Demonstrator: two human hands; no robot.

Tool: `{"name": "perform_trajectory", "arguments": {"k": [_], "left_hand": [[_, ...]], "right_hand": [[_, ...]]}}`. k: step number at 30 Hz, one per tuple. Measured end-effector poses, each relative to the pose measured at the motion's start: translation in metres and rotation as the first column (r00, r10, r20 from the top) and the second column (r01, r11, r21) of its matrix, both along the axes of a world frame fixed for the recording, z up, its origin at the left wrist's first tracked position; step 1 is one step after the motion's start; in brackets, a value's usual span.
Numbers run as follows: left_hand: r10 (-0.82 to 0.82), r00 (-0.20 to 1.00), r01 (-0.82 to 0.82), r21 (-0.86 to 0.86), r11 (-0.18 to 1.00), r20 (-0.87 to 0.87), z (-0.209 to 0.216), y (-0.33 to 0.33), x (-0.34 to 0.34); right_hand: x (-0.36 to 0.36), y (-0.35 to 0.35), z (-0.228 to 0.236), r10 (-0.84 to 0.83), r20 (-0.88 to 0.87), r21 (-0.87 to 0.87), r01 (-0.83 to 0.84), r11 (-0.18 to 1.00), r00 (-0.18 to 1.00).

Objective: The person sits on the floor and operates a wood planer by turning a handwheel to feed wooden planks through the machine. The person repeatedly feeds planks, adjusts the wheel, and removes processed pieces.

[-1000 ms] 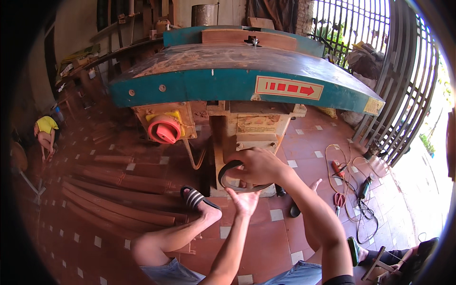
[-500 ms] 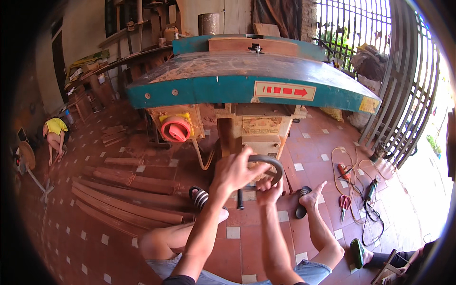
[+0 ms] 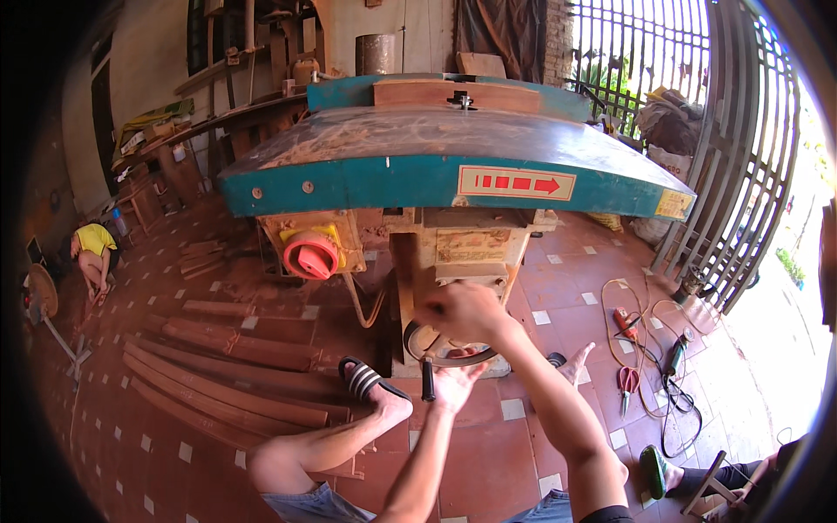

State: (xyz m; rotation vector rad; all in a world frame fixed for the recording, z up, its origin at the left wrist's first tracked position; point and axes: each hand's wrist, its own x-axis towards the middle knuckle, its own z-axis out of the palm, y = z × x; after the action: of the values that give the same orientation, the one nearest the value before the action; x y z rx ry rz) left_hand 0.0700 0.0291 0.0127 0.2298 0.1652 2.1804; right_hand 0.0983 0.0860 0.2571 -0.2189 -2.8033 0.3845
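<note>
A dark round handwheel with a black crank handle is mounted low on the front of a teal woodworking machine. My left hand reaches up from below, palm upward, its fingers closed round the wheel's lower rim. Over the wheel's upper part my right hand is curled, a little blurred, hiding that stretch of rim. The right forearm crosses in front of my knee. Above the wheel, a red rotary switch on a yellow plate sits under the tabletop.
Long reddish wood strips lie on the tiled floor at left. To the right are red-handled scissors, power tools and loose cords. A person in yellow crouches far left; another person's green-shod foot shows lower right.
My left hand has gone from the wheel's upper left to its lower rim. My right hand has moved from the lower right up to the top. The crank handle has shifted slightly left.
</note>
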Motion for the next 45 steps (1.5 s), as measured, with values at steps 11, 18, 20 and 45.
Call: {"name": "perform_trajectory", "arguments": {"k": [11, 18, 20, 45], "left_hand": [[0.031, 0.814, -0.25, -0.301, 0.92, -0.58, 0.045, -0.056, -0.09], [-0.564, -0.271, -0.901, 0.0, 0.433, -0.78, 0.221, -0.044, -0.045], [-0.336, -0.201, -0.866, 0.006, 0.501, -0.92, 0.203, -0.053, -0.049], [-0.509, 0.047, -0.747, -0.368, 0.554, -0.859, 0.194, -0.063, -0.072]], "right_hand": [[0.033, 0.031, -0.063, -0.181, -0.444, -0.706, -0.219, 0.673, 0.877], [0.013, 0.003, -0.181, -0.683, -0.467, -0.466, -0.813, -0.35, 0.562], [0.031, 0.008, -0.168, -0.658, -0.369, -0.599, -0.709, -0.371, 0.656], [0.022, 0.026, -0.2, -0.623, -0.551, -0.504, -0.817, -0.282, 0.555]]}}
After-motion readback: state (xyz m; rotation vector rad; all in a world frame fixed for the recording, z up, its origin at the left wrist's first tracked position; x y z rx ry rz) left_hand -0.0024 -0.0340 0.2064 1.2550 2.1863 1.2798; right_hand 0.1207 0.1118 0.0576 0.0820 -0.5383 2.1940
